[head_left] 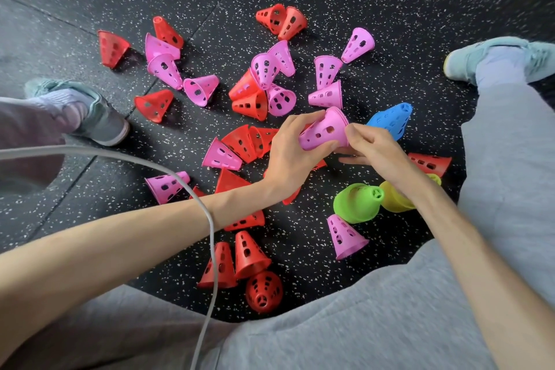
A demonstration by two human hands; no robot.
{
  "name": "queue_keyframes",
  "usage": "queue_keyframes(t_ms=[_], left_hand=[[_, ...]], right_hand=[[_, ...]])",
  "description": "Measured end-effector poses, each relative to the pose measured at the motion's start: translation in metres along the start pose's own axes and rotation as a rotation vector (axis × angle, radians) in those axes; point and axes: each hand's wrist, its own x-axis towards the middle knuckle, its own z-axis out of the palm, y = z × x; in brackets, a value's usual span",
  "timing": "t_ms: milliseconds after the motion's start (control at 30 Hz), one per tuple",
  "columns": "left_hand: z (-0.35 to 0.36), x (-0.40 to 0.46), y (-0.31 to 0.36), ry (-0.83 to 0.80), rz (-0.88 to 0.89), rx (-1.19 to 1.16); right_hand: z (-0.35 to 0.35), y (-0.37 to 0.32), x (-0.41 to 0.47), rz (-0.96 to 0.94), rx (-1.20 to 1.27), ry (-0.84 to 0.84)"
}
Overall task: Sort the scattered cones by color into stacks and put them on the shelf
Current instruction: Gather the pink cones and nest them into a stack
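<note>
Both my hands hold a small stack of pink cones (pixel 326 131) above the floor. My left hand (pixel 289 153) grips its narrow end from the left. My right hand (pixel 371 144) pinches its wide rim from the right. Several loose pink cones (pixel 200 88) and red cones (pixel 154 105) lie scattered on the black speckled floor. A blue stack (pixel 392 120) lies just behind my right hand. A green stack (pixel 359 203) and a yellow stack (pixel 395 197) lie under my right forearm. No shelf is in view.
My legs in grey trousers (pixel 507 177) frame the pile, with a shoe at the left (pixel 99 117) and one at the upper right (pixel 468 58). A grey cable (pixel 210 228) crosses my left forearm. Floor tile seams (pixel 75 180) run diagonally.
</note>
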Motion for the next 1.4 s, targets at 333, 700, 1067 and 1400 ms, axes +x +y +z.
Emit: queue_keyframes(t_ms=[333,700,1067,1400], left_hand=[[0.007,-0.010,-0.009,-0.088,0.041,0.061],[0.012,-0.046,-0.019,-0.396,0.637,0.240],[0.032,-0.063,-0.070,-0.979,0.532,0.379],[0.040,-0.089,-0.088,-0.793,0.405,0.365]], right_hand=[[-0.010,0.002,-0.001,0.003,-0.070,0.014],[-0.033,0.010,-0.025,0.050,-0.175,0.127],[-0.040,0.009,-0.035,0.087,-0.220,0.244],[-0.045,0.015,-0.036,0.084,-0.218,0.250]])
